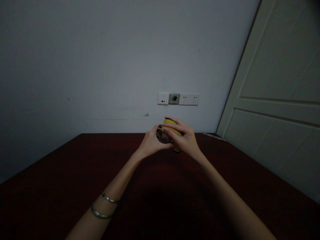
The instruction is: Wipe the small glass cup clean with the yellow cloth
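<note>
Both my hands meet above the far middle of a dark red table. My left hand is curled around a small clear glass object, perhaps a jar or cup. My right hand is wrapped over a yellow cloth or sponge that presses against the glass. The two hands touch each other. Most of the glass is hidden by my fingers. Two silver bangles sit on my left forearm.
A plain grey-white wall stands behind the table, with a row of white wall sockets just above my hands. A pale panelled door fills the right side, close to the table's right edge.
</note>
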The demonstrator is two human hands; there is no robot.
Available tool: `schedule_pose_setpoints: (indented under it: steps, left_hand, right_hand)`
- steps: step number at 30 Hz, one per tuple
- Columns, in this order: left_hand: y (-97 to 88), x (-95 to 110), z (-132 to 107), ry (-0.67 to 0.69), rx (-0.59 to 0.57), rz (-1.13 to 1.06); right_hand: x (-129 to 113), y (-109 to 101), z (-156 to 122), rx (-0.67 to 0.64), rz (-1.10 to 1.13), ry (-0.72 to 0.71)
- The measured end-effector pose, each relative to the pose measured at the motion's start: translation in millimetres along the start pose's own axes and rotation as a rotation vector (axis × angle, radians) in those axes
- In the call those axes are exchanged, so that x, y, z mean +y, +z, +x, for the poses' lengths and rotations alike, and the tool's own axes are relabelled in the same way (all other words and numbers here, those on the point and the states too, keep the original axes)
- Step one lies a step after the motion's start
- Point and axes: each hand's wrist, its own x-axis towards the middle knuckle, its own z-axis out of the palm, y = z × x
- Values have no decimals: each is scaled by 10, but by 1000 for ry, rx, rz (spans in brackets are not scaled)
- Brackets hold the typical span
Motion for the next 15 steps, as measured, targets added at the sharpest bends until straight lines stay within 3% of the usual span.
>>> schedule_pose_setpoints:
  steps: [3,9,15]
  left_hand:
    - [-10,23,7,11,0,3]
    - [-12,-29,29,-4,21,17]
    - [-10,57,27,15,3,-50]
  right_hand:
    - [-8,21,-6,63,-21,21]
    - [-70,20,-20,-33,-64,-90]
    - [6,-8,27,160,89,116]
